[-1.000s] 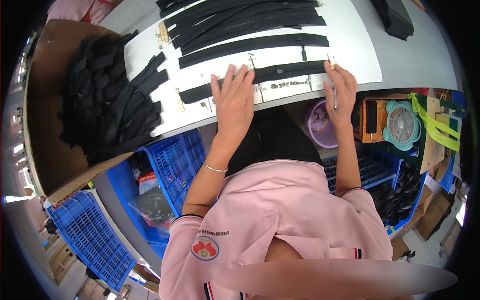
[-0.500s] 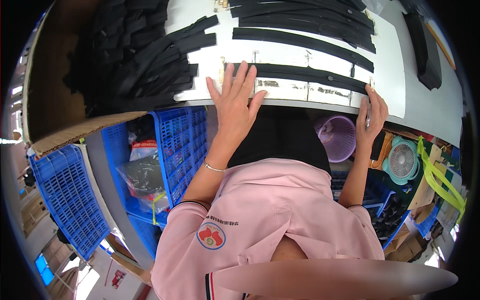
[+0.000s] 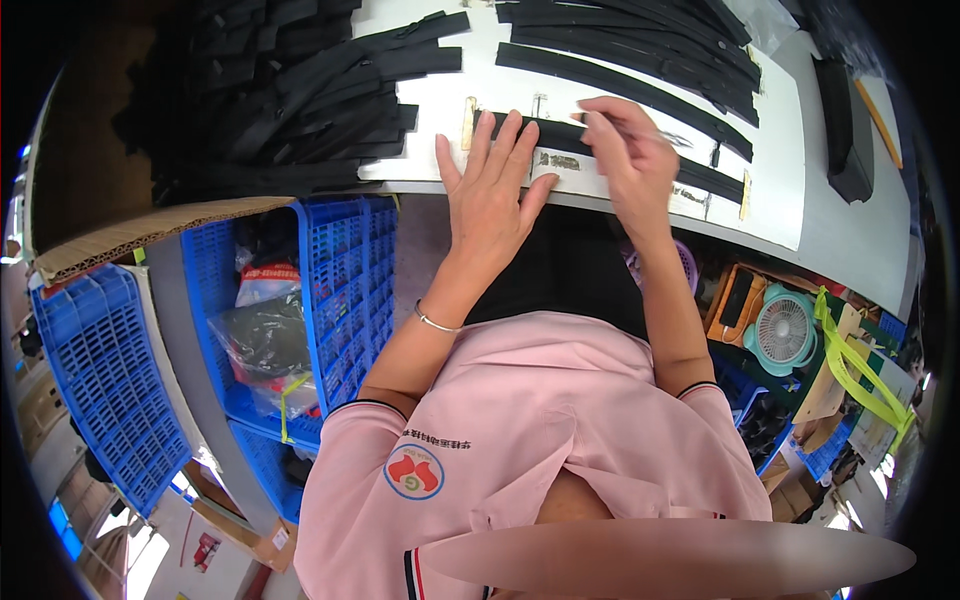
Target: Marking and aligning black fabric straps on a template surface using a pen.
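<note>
The left hand [image 3: 490, 205] lies palm down, its fingers out straight and slightly parted, the tips resting on a narrow black strip [image 3: 565, 137] near that strip's left end; it grasps nothing. The right hand [image 3: 640, 170] is curled, with thumb and forefinger closed on a slim pen [image 3: 673, 138], blurred at its rear. The pen's dark tip points left, over the strip's middle; whether it touches cannot be told.

The strip runs along the near edge of the bench [image 3: 850, 245], on a white board [image 3: 775, 195] with dark marks showing just in front of the strip. A second strip [image 3: 620, 88] lies behind it, roughly parallel, and a layered stack [image 3: 640, 45] of black strips lies beyond that, toward the bench's far edge. At the left of the board is a loose heap [image 3: 300, 100] of black strips, some ends overlapping the board. A cardboard box [image 3: 165, 235] stands at the left.

Toward the bench's right edge sits a long black case [image 3: 846, 135]. Below the near edge are a blue crate [image 3: 350, 280] at left, a purple basket [image 3: 686, 265] partly behind the right forearm, and a turquoise fan [image 3: 785, 330] at right.
</note>
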